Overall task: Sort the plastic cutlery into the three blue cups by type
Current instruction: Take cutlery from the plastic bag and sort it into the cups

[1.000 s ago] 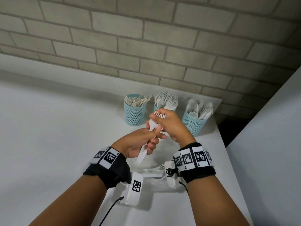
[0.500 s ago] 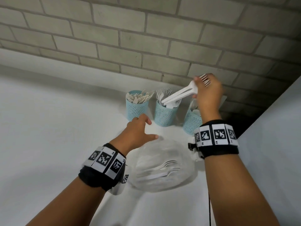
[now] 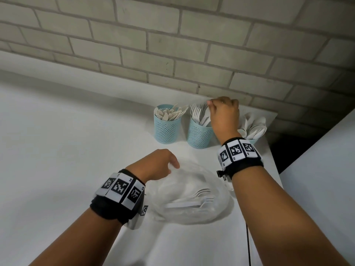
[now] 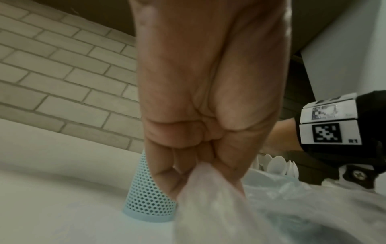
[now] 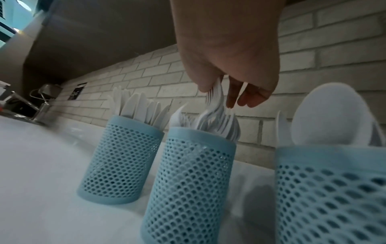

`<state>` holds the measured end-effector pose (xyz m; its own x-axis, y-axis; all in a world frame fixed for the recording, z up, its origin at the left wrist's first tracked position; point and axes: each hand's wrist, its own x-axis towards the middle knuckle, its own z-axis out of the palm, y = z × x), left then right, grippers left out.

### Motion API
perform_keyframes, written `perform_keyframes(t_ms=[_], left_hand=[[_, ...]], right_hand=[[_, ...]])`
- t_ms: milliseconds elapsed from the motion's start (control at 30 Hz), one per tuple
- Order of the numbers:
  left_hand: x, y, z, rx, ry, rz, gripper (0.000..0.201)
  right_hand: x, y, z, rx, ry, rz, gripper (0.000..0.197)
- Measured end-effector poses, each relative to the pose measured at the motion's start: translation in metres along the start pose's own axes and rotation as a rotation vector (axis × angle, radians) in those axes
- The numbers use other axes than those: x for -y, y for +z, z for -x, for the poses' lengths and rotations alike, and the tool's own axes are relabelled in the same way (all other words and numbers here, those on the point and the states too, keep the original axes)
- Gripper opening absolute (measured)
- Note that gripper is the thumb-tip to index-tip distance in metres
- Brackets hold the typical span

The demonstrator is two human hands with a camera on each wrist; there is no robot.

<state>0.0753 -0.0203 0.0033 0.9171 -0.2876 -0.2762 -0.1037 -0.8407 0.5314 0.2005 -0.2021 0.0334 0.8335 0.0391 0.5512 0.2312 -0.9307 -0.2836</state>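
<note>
Right hand (image 3: 223,114) above the middle cup (image 3: 199,134), thumb and forefinger pinching the tine ends of a small bunch of white forks (image 5: 216,92) whose handles reach down among the forks already standing in that cup; the other fingers (image 5: 250,97) hang loosely curled. Just left of this grip stands the cup of knives (image 3: 166,129); just right of it, partly hidden by the wrist, the cup of spoons (image 5: 332,189). All three cups are blue mesh and stand upright on the white counter (image 3: 67,150) against the brick wall (image 3: 172,45).

Left hand (image 3: 157,164) nearer the person, fingers closed on a gathered edge of a clear plastic bag (image 3: 192,198) (the pinch shows plainly in the left wrist view). Below and right of this grip, inside the bag, lie a few remaining white forks (image 3: 194,200), flat on the counter.

Both wrists carry black bands (image 3: 240,156) with square black-and-white code tags; one tag on the right band reads "R1" (image 4: 353,141). Small characters on the left band's tags are too blurred to read.
</note>
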Motion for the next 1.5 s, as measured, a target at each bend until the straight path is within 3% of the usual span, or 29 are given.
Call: perform_keyframes(t_ms=[100,233,400,500,633,700,767,867,933,1267,1367,1500], left_hand=[[0.000,-0.003,0.000,-0.064,0.003,0.017,0.040],[-0.002,-0.003,0.000,-0.139,0.029,0.026,0.042],[-0.007,0.002,-0.001,-0.119,0.053,-0.012,0.038],[-0.016,0.007,0.000,-0.134,0.062,-0.122,0.035],[-0.037,0.013,0.009,-0.304,0.151,-0.289,0.019],[-0.043,0.021,0.009,-0.227,0.199,-0.211,0.017],[-0.046,0.032,0.007,-0.108,0.199,-0.217,0.021],[-0.046,0.046,0.004,0.005,0.164,-0.351,0.032],[-0.042,0.053,0.002,0.064,0.136,-0.386,0.041],[-0.040,0.059,0.004,0.227,0.140,-0.409,0.032],[-0.037,0.061,0.004,0.225,0.140,-0.430,0.020],[-0.037,0.063,0.005,0.190,0.150,-0.434,0.029]], right_hand=[[0.002,0.011,0.005,0.205,0.007,0.097,0.039],[0.003,0.011,0.005,0.303,-0.009,0.140,0.042],[0.008,-0.015,0.004,0.498,0.023,0.185,0.044],[0.015,-0.036,0.015,0.386,0.063,0.048,0.045],[0.019,-0.062,0.034,0.228,0.149,-0.176,0.019],[0.018,-0.075,0.046,0.353,0.206,-0.325,0.023],[0.020,-0.088,0.059,0.587,0.215,-0.371,0.021],[0.021,-0.098,0.080,0.884,0.161,-0.236,0.018],[0.019,-0.097,0.092,0.967,0.177,-0.159,0.023],[0.011,-0.084,0.122,1.087,0.339,-0.106,0.041],[0.011,-0.079,0.124,1.086,0.351,-0.119,0.044],[0.010,-0.074,0.125,1.068,0.358,-0.121,0.046]])
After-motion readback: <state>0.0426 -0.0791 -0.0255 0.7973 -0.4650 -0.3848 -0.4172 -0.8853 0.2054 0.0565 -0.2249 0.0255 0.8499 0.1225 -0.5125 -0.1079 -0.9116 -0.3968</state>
